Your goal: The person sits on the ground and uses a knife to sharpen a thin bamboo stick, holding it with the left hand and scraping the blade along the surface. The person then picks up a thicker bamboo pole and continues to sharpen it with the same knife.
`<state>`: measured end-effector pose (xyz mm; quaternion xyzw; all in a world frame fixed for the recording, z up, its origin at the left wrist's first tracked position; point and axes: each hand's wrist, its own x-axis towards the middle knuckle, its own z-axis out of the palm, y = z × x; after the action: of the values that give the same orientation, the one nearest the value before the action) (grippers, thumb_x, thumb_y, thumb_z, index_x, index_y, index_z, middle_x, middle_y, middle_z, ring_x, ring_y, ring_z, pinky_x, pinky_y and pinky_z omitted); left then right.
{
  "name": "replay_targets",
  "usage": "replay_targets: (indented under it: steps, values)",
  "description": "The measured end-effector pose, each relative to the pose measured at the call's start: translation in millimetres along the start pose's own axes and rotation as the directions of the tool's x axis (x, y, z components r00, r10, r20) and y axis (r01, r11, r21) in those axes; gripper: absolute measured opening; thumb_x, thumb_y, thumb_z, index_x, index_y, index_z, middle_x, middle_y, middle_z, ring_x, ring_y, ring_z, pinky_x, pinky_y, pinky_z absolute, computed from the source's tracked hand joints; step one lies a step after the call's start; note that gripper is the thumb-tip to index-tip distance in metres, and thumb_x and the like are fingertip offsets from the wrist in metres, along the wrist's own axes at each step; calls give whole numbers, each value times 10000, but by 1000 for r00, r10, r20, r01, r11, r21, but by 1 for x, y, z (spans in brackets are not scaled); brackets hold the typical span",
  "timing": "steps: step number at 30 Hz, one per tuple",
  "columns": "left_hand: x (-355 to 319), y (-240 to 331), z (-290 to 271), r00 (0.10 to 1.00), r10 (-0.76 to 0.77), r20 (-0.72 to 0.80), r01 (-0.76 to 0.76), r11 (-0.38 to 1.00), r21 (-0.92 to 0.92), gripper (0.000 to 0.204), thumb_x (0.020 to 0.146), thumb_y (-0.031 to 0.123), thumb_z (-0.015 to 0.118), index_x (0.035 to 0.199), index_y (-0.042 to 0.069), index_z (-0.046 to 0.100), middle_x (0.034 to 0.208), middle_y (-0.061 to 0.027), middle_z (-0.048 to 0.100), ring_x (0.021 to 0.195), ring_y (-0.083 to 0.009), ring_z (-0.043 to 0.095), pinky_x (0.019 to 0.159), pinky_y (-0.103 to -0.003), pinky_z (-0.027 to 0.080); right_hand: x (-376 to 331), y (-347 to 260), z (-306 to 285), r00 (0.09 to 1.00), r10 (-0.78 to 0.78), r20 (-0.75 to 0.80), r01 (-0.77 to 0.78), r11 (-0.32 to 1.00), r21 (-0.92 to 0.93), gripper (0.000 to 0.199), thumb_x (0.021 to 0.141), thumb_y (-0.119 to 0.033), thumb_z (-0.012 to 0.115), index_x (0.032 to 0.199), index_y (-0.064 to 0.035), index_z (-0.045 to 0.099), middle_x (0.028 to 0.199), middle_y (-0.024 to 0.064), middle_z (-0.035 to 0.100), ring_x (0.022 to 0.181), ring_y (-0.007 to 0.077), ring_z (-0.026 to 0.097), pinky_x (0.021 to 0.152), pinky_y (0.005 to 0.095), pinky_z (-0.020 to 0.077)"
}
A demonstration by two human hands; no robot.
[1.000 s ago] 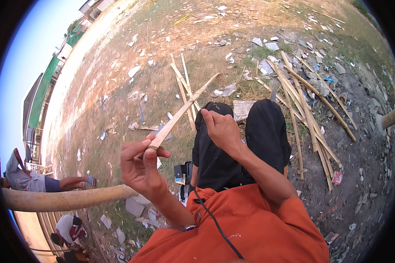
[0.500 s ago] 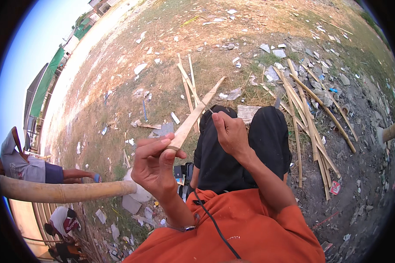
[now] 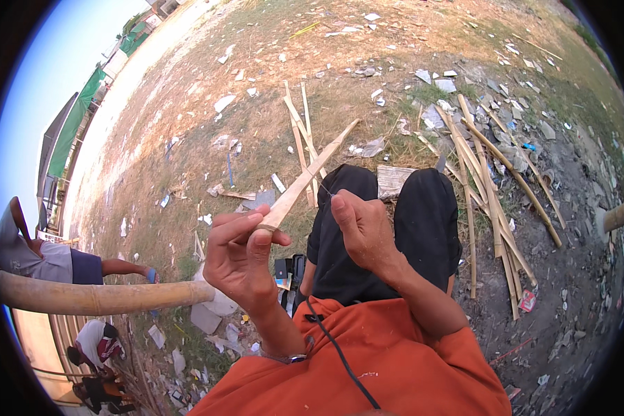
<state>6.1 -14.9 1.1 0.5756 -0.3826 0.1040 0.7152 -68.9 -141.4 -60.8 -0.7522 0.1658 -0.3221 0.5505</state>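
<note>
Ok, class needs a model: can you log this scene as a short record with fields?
Left grip: pinching the wide end of a pale, tapered wooden strip
Right grip: closed near the strip; a thin dark object at the thumb, too small to identify
Right ground: loose pile of long, pale wooden strips
Left side: thick, round, tan bamboo pole
Clothing: orange cloth shirt, black cloth trousers

Here's patchy ground (image 3: 187, 149), bamboo strips (image 3: 306, 111) crossing upper centre, a bamboo pile (image 3: 488, 187) at right, pale scraps (image 3: 224, 103) strewn up top!
</note>
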Motion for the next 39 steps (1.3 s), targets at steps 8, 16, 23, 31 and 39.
replay_targets:
  steps: [8, 16, 23, 31, 39]
  values:
    - [-7, 5, 12, 999, -36, -23, 35, 998, -45, 172, 858, 114, 585, 912, -42, 535, 842, -130, 531, 530, -154, 554, 438, -215, 474, -20, -35, 6, 986, -164, -17, 164, 986, 14, 337, 927, -294, 494, 711, -34, 494, 480, 130, 485, 444, 324, 536, 401, 381, 372]
    - [-9, 6, 14, 998, -49, -32, 44, 990, -133, 118, 855, 41, 579, 911, -31, 504, 856, -123, 488, 517, -154, 581, 490, -206, 460, -29, -38, 14, 978, -205, -44, 206, 978, 31, 334, 930, -300, 479, 715, -47, 516, 466, 141, 476, 448, 344, 530, 401, 403, 375]
    - [-9, 8, 12, 995, -75, -66, 67, 990, -121, 117, 859, 44, 573, 910, -29, 497, 856, -115, 478, 519, -157, 586, 502, -218, 468, -18, -21, 22, 991, -104, -87, 96, 991, -88, 342, 924, -308, 493, 696, -52, 498, 469, 150, 473, 446, 346, 525, 404, 418, 373]
    - [-6, 7, 10, 993, -83, -83, 75, 992, -102, 121, 854, 46, 589, 901, -30, 509, 850, -112, 486, 516, -156, 589, 501, -209, 466, -9, -9, 19, 986, -139, -88, 120, 974, -192, 354, 931, -303, 476, 685, -48, 483, 483, 152, 473, 449, 353, 520, 407, 418, 368]
    - [-11, 12, 12, 996, -86, -34, 81, 989, -124, 117, 853, 39, 590, 899, -35, 512, 867, -111, 484, 524, -160, 594, 494, -214, 478, -11, 0, 21, 970, -179, -163, 135, 959, -248, 358, 916, -334, 500, 684, -62, 496, 463, 144, 484, 438, 351, 525, 400, 432, 381]
